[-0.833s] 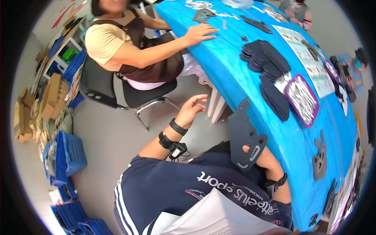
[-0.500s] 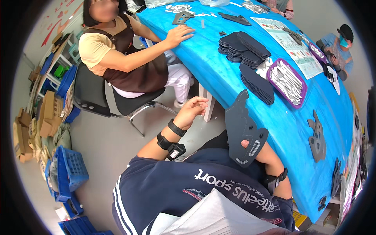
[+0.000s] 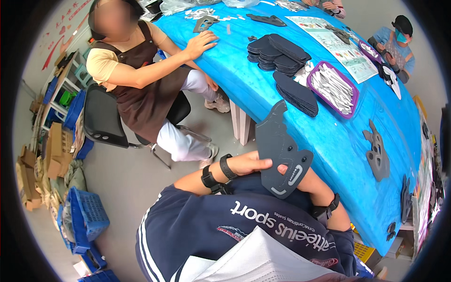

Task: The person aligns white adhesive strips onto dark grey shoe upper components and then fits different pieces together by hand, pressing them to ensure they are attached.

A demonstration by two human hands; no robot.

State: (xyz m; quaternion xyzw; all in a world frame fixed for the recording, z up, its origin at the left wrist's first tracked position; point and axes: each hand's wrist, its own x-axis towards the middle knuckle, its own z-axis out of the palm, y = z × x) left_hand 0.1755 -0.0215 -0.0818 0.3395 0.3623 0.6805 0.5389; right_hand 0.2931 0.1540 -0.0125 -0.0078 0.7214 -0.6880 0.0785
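Observation:
I hold a flat dark grey shaped panel (image 3: 277,141) upright before my chest. One of its edges is scalloped, and it carries black round studs and pale line markings near the lower end. My right hand (image 3: 301,179) grips its lower right part, thumb on the front face and fingers behind. On the opposite edge sits my left hand (image 3: 249,163), its thumb against the panel and its other fingers hidden behind it. Beyond the panel, on the blue-covered table (image 3: 244,89), lie a stack of dark pads (image 3: 295,93) and a purple tray (image 3: 355,101) of white strips.
A seated co-worker (image 3: 136,89) in a brown apron rests a hand on the table at left. More dark pads (image 3: 277,51), printed sheets (image 3: 347,54) and a similar grey piece (image 3: 377,157) lie on the table. Blue baskets (image 3: 89,211) stand on the floor at left.
My left hand has come in from the left and now grips the panel's left edge. The panel has shifted slightly left in view. The co-worker's legs have moved.

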